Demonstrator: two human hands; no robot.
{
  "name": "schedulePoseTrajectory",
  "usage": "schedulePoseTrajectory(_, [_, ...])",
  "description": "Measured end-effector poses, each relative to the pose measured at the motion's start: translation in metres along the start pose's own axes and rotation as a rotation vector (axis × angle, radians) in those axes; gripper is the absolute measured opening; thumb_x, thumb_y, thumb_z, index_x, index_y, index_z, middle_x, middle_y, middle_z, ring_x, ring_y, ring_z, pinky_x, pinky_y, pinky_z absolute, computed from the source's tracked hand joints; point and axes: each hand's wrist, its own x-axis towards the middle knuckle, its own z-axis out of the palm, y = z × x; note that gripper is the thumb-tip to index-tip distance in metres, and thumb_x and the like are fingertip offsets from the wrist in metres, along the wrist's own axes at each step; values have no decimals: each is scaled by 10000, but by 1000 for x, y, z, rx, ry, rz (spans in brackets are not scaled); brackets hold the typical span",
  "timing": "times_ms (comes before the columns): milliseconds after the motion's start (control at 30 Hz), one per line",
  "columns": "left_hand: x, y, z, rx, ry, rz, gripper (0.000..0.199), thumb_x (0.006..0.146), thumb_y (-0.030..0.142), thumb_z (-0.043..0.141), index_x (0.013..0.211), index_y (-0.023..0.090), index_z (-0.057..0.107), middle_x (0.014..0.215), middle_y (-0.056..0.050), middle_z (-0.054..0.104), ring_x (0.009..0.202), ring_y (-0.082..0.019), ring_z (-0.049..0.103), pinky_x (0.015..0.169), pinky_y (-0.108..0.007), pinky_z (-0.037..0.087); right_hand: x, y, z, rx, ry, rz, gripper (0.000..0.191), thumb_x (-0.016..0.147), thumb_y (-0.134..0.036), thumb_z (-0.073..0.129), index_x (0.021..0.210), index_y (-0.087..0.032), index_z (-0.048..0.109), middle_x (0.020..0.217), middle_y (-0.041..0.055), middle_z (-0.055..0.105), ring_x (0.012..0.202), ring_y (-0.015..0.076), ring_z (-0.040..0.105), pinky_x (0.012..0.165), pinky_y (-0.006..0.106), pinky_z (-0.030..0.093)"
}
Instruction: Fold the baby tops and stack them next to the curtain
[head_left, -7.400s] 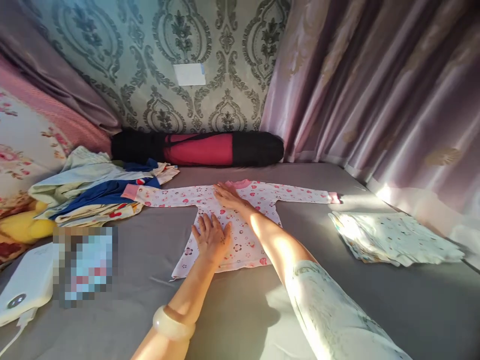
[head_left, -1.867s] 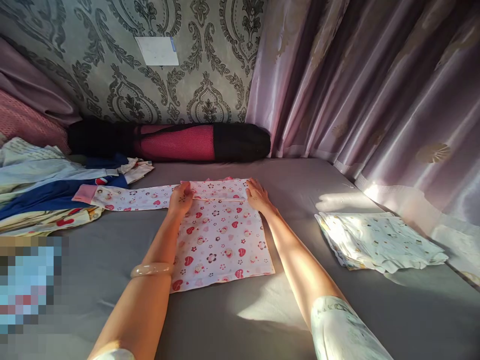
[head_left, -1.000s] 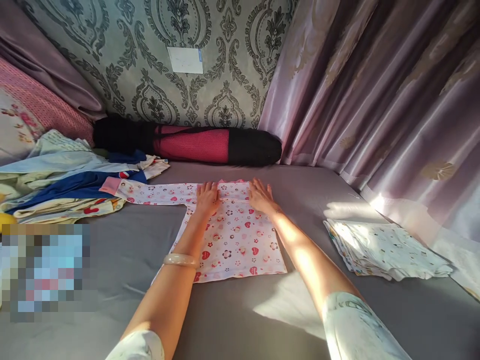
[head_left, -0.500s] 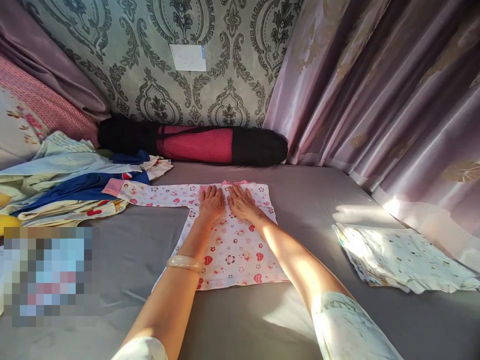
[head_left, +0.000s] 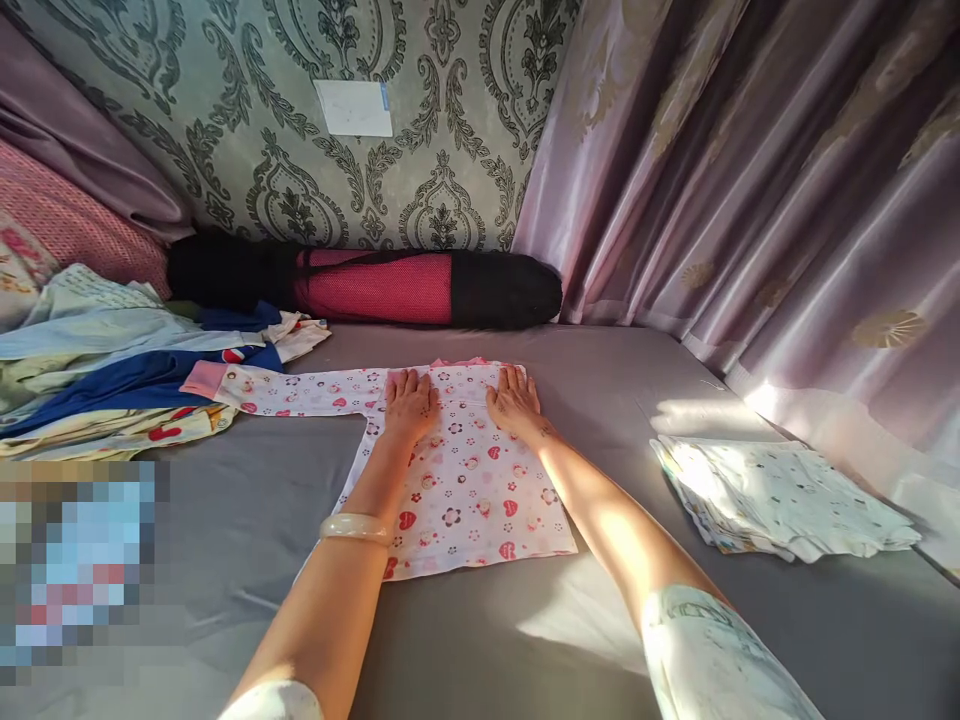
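Observation:
A small white long-sleeved shirt (head_left: 469, 480) printed with red hearts and flowers lies flat on the grey sheet (head_left: 450, 640). One sleeve with a pink cuff (head_left: 204, 379) stretches out to the left; no sleeve shows on the right side. My left hand (head_left: 411, 405) rests flat on the upper part of the shirt, left of the pink-trimmed neckline, holding nothing. Near the upper right corner, my right hand (head_left: 516, 400) presses down on the fabric with its fingers stretched out. A pale bangle (head_left: 355, 528) circles my left wrist.
On the left lies a loose heap of clothes (head_left: 135, 360), which the pink cuff touches. A folded stack of white printed cloth (head_left: 787, 495) sits at the right. Along the wall runs a black and red rolled bag (head_left: 375, 287). A purple curtain (head_left: 675, 180) hangs at the right.
My hands have moved apart over the shirt, the right one sliding toward its upper right corner. The whole view has shifted slightly, so the surroundings sit further left.

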Motion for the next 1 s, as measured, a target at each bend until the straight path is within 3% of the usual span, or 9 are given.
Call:
schedulePoseTrajectory(200, [-2, 2, -8, 6, 145, -27, 606, 1005, 384, 220, 1498, 92, 417, 1594, -149, 344, 1518, -294, 192, 1232, -506, 128, 7, -1, -8, -7, 69, -25, 635, 1016, -349, 175, 1571, -44, 222, 1659, 146, 133, 1534, 252, 75, 1226, 460, 21])
schedulePoseTrajectory(400, [-2, -3, -6, 18, -29, -109, 664, 1002, 424, 244, 1515, 17, 353, 1612, -205, 264, 1515, -333, 183, 1218, -539, 150, 11, 4, 0, 11, 21, 16, 673, 1011, -393, 183, 1563, -9, 222, 1653, 173, 146, 1531, 281, 87, 1224, 442, 69])
schedulePoseTrajectory(600, [-3, -5, -6, 21, -38, -100, 669, 1003, 437, 235, 1523, 28, 337, 1615, -208, 255, 1518, -327, 169, 1218, -538, 138, 14, 7, 3, 11, 8, 17, 673, 1001, -397, 187, 1574, -44, 200, 1657, 161, 141, 1532, 282, 77, 1220, 458, 69])
schedulePoseTrajectory(800, [-4, -1, -11, 2, -40, -115, 663, 1008, 431, 200, 1525, 40, 339, 1626, -195, 234, 1523, -327, 148, 1214, -565, 130, 16, -2, -9, -19, 8, 33, 659, 1012, -387, 176, 1555, -24, 261, 1641, 183, 189, 1524, 288, 127, 1217, 499, 69])
schedulePoseTrajectory(900, [-6, 0, -16, 12, -28, -106, 659, 1003, 415, 216, 1530, 35, 323, 1626, -193, 235, 1524, -319, 150, 1220, -558, 123, 16, -17, -14, -33, 85, -65, 645, 1020, -388, 163, 1557, -51, 275, 1644, 165, 193, 1529, 268, 114, 1222, 491, 37])
schedulePoseTrajectory(1000, [-6, -3, -22, -8, -48, -106, 648, 993, 395, 252, 1526, 34, 329, 1624, -183, 249, 1523, -313, 162, 1222, -555, 135, 17, -30, -9, 1, 62, -149, 648, 1021, -404, 152, 1570, -77, 258, 1652, 142, 174, 1529, 257, 120, 1225, 477, 73])
